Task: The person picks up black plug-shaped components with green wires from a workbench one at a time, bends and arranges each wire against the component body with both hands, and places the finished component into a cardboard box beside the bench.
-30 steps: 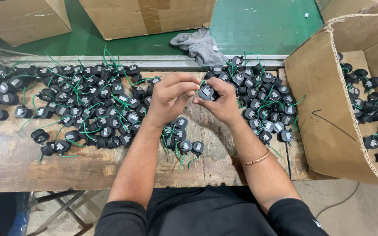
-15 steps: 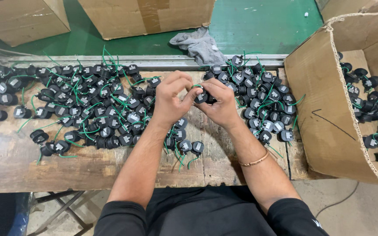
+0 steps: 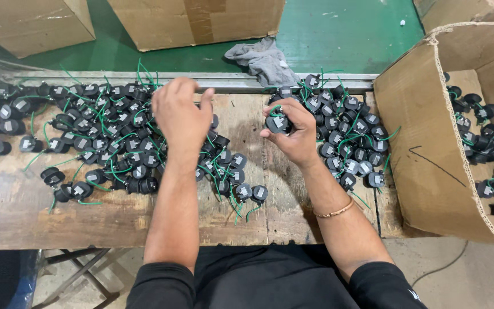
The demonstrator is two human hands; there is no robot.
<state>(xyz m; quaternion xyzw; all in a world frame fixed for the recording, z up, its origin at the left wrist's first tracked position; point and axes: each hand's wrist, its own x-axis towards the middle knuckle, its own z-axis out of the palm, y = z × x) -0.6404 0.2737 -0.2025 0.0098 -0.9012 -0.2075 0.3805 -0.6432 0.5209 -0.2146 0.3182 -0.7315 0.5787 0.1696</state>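
Here, seen from the head camera, the right hand (image 3: 295,134) pinches one black part (image 3: 277,123) just right of the big pile (image 3: 104,137), label up for checking; the left hand (image 3: 181,114) hovers over that pile, fingers loosely curled, ready to pick.

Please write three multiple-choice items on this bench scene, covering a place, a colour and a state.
1. Where does the grey rag lie?
A. on the green floor beyond the bench
B. inside the box
C. on the person's lap

2. What colour are the wires on the black parts?
A. red
B. green
C. yellow

3. What is the right hand doing?
A. resting flat
B. gripping the box
C. holding one black part

Answers: A, the rag lies past the far edge; B, green loops show everywhere; C, the fingers close around it.
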